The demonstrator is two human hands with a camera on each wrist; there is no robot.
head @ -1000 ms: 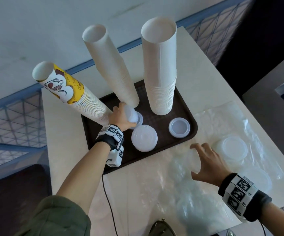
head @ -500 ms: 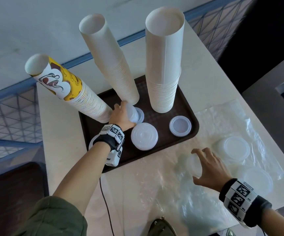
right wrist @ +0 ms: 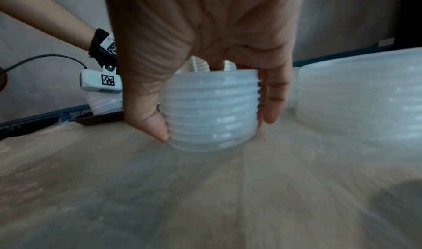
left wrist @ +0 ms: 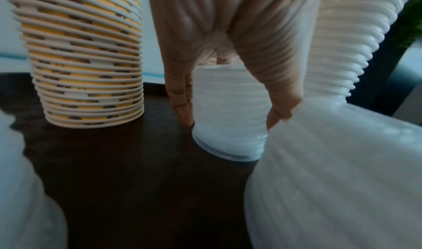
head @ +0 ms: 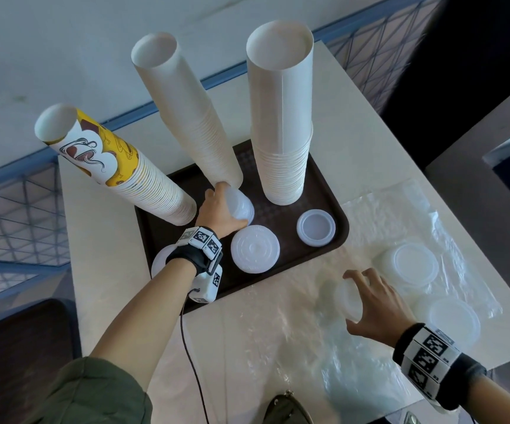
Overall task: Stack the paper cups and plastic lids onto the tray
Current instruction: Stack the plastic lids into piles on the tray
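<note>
Little has moved: left hand (head: 220, 209) still grips the small translucent lid stack (left wrist: 228, 112) on the dark brown tray (head: 336, 215), while right hand (head: 373, 304) clasps another stack of clear plastic lids (right wrist: 210, 112) off the tray's right.

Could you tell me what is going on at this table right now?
A person is loading cups and lids onto a brown tray. Three tall stacks of paper cups already stand on it. The left hand grips a small stack of lids resting on the tray between the cup stacks. The right hand grips another lid stack at the table, over clear plastic wrap. Larger lid stacks still sit off the tray.
</note>
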